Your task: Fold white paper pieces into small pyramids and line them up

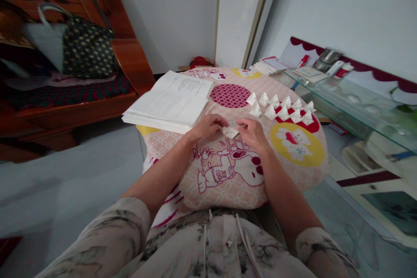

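A small folded piece of white paper (230, 131) is held between my two hands, just above the patterned tablecloth (228, 197). My left hand (210, 126) pinches its left side with curled fingers. On the right side, my right hand (250, 132) grips it between thumb and fingers. Several folded white paper shapes with pointed tops (284, 113) stand in two rows beyond my right hand. To the left of my hands lies a thick stack of printed sheets (169, 100), spread open like a book.
A glass shelf unit (365, 113) with papers and small items stands against the right wall. More booklets (269, 65) lie at the table's far right edge. On the left, a wooden bench (127, 58) holds a dark patterned bag (87, 47). A tall white appliance (236, 17) stands behind.
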Demonstrator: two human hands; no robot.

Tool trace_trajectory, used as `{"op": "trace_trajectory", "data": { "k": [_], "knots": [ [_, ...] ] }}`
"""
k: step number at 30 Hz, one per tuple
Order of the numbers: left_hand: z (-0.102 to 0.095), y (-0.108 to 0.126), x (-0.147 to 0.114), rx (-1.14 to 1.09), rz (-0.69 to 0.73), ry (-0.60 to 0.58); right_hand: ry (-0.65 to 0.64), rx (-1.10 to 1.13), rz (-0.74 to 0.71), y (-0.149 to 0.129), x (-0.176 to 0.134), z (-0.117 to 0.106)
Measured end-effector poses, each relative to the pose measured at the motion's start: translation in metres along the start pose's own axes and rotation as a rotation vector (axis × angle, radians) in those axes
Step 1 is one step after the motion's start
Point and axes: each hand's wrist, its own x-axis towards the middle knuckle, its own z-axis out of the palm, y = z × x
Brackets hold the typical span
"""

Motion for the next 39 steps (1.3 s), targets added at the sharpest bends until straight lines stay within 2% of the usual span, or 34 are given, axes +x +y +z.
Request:
{"op": "trace_trajectory", "data": {
  "k": [5,10,15,20,27,39],
  "knots": [
    [0.002,0.005,-0.004,0.015,0.145,-0.039,-0.013,0.111,-0.145,0.006,-0.001,0.0],
    [0.001,0.009,-0.007,0.085,0.233,-0.093,-0.015,0.111,-0.186,0.009,-0.001,0.0],
    [-0.003,0.007,-0.004,0.156,0.214,-0.141,-0.064,0.035,-0.167,0.011,0.0,0.0],
    [-0.004,0.015,-0.006,0.185,0.17,-0.171,-0.121,-0.092,-0.183,0.013,0.004,0.007],
    [0.0,0.016,-0.006,0.227,0.206,-0.188,-0.133,-0.2,-0.232,0.017,0.006,0.013],
    [0.0,0.001,-0.001,0.193,0.213,-0.142,-0.114,-0.17,-0.15,0.015,-0.001,0.004]
  ]
}}
